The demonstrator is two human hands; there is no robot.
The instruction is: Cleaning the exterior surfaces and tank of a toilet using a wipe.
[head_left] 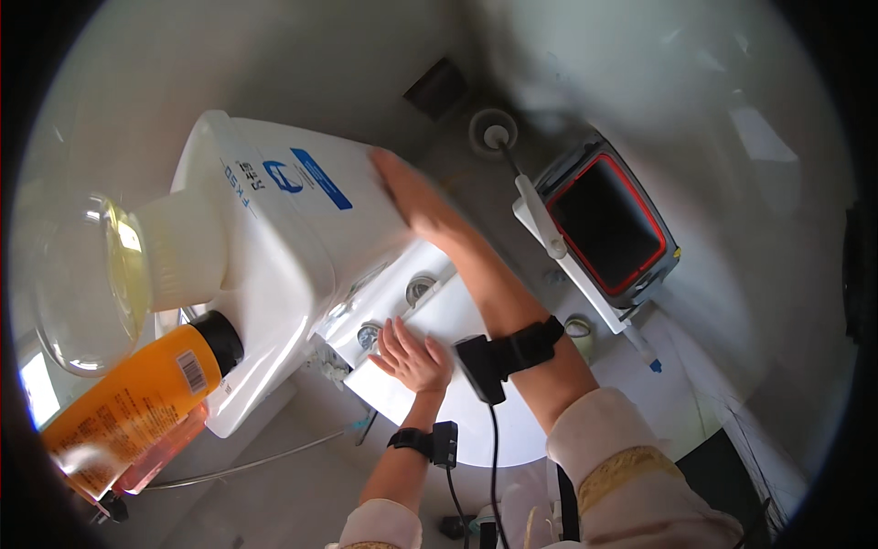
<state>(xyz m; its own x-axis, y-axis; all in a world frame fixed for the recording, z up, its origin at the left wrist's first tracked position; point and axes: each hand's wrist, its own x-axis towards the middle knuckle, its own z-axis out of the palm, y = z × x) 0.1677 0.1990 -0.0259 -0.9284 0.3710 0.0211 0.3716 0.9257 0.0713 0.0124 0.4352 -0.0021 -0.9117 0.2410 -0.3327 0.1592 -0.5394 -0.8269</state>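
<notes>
A large white ceramic toilet tank (352,215) with a blue label fills the upper left. My right hand (402,192) reaches past it and touches or nearly touches its side edge. That hand is blurred and its fingers are mostly hidden, so their pose cannot be told. Lower down, my left hand (416,364) lies with its fingers spread on the white toilet lid (498,430). Its fingertips are close to a round chrome fitting (369,336), and a second chrome fitting (421,290) sits further up. Nothing shows in the left hand.
An orange bottle (137,403), a pink bottle (169,448) and a clear domed container (91,284) stand by the tank's top. On the right is a grey bin (613,233) with a red rim; a white long-handled tool (572,261) crosses its side. A thin hose (265,462) runs below the tank.
</notes>
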